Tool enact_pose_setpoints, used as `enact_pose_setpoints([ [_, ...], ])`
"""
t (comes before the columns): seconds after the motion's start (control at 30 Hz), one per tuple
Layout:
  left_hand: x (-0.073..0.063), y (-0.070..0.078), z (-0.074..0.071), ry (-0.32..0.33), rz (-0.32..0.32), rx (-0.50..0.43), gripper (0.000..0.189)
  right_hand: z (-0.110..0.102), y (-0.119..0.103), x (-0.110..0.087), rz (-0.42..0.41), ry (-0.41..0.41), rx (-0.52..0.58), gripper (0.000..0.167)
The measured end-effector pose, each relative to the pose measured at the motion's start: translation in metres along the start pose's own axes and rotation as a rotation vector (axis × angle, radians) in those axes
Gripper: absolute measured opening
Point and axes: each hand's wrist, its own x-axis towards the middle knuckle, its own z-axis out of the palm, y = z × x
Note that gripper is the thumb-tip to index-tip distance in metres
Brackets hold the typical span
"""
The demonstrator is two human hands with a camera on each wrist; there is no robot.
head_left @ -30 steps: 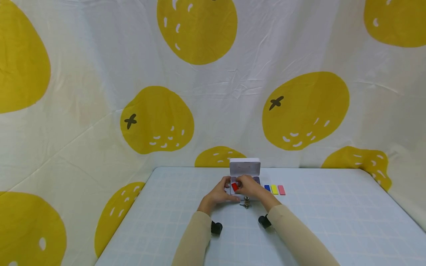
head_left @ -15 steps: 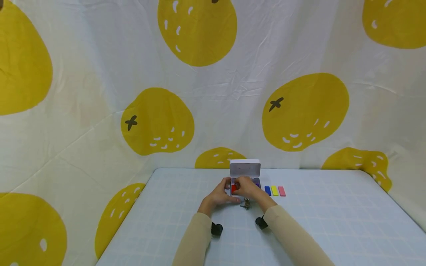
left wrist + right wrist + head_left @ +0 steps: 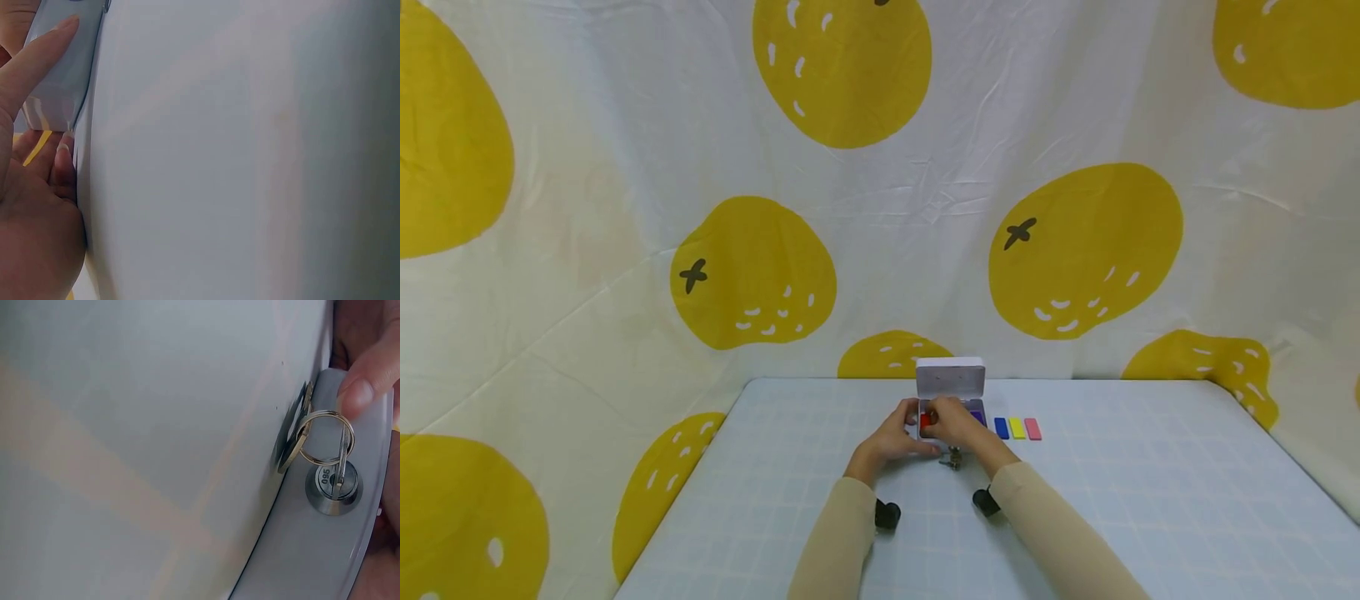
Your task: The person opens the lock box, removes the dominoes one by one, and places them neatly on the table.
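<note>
Pale checked surface (image 3: 760, 533) bears an open white box (image 3: 951, 381): left grip (image 3: 897, 435) clasps it, right grip (image 3: 953, 422) pinches a red piece (image 3: 926, 422) inside; blue piece (image 3: 1002, 428), yellow piece (image 3: 1017, 428), pink piece (image 3: 1033, 429) remain outside.

Beige sleeves (image 3: 837, 537), black wrist cameras (image 3: 887, 515), apparently rounded

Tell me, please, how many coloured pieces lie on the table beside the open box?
3, in a row right of the open box: the blue piece nearest it, the yellow piece in the middle, the pink piece farthest. The right hand may hide others.
</note>
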Motion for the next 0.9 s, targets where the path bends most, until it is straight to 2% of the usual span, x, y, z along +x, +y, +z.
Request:
enact_pose_setpoints([
  [0.4,0.0,0.0,0.0,-0.004,0.0,-0.012,0.091,-0.001,0.005,-0.005,-0.029,0.022,0.032,0.027],
  [0.73,0.0,0.002,0.001,-0.003,-0.002,-0.031,0.092,-0.013,0.011,-0.013,-0.048,0.098,0.072,0.034],
  [0.9,-0.002,0.002,0.0,-0.001,-0.017,-0.051,0.09,-0.018,0.01,-0.018,-0.05,0.122,0.056,0.031],
])
